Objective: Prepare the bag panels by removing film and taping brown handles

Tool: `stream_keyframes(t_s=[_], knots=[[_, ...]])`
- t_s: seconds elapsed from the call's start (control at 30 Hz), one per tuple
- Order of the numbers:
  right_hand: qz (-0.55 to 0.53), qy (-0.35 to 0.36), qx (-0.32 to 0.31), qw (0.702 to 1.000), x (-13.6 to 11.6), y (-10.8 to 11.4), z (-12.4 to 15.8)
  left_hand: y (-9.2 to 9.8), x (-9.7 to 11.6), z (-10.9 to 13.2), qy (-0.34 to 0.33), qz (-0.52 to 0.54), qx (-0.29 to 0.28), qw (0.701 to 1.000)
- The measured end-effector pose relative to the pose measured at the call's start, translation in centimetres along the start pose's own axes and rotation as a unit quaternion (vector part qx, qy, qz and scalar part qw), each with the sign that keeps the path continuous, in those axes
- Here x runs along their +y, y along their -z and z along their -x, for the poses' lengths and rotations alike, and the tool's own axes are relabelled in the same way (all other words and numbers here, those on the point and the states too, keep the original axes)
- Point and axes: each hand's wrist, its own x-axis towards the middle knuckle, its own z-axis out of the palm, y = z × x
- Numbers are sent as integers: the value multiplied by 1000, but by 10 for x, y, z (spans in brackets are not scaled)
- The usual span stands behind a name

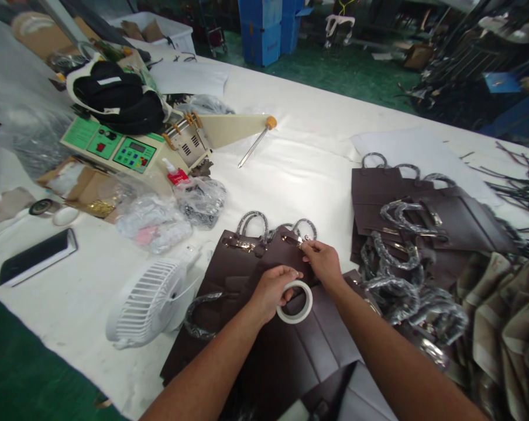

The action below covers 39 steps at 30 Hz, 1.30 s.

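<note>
A roll of white tape [308, 304] hangs from my left hand [271, 289], whose fingers are closed on its rim. Just beyond it, my right hand [322, 262] pinches at the metal clasp [293, 240] near the top of a dark brown handbag panel [273, 248]; whether a bit of tape is between those fingertips is too small to tell. Under both forearms lie more brown leather bag pieces [308, 345]. Their looped handles [252, 222] are wrapped in clear plastic.
A white fan [146, 304] stands left of the bags, near a black-covered notebook [38, 257]. Farther back are a machine with green panels [133, 153] and a screwdriver [256, 145]. More brown bags [461, 216] and checked cloth [493, 310] are piled on the right.
</note>
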Motion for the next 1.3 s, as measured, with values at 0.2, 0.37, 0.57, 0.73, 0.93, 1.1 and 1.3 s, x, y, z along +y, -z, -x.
stream_keyframes(t_s=[0.2,0.37,0.57,0.73,0.93,1.1,1.3], knots=[[8,20,64,998,2,-11,5,1,-1,-2,-8,6,-3,1000],[-9,14,60,998,1,-9,2,2,-4,-2,-16,1,-3,1000],[-35,-21,14,999,9,-1,-13,1,-5,-4,-13,1,-4,1000],[-80,-65,-12,995,14,3,-23,2,-8,-7,-14,2,-2,1000],[21,61,-45,997,20,17,-25,1,-5,-6,-10,-2,1,1000],[176,251,-52,950,24,37,-25,-1,-3,-5,-7,-6,2,1000],[282,310,-124,900,8,44,-29,-2,-1,-3,-1,-28,-4,1000]])
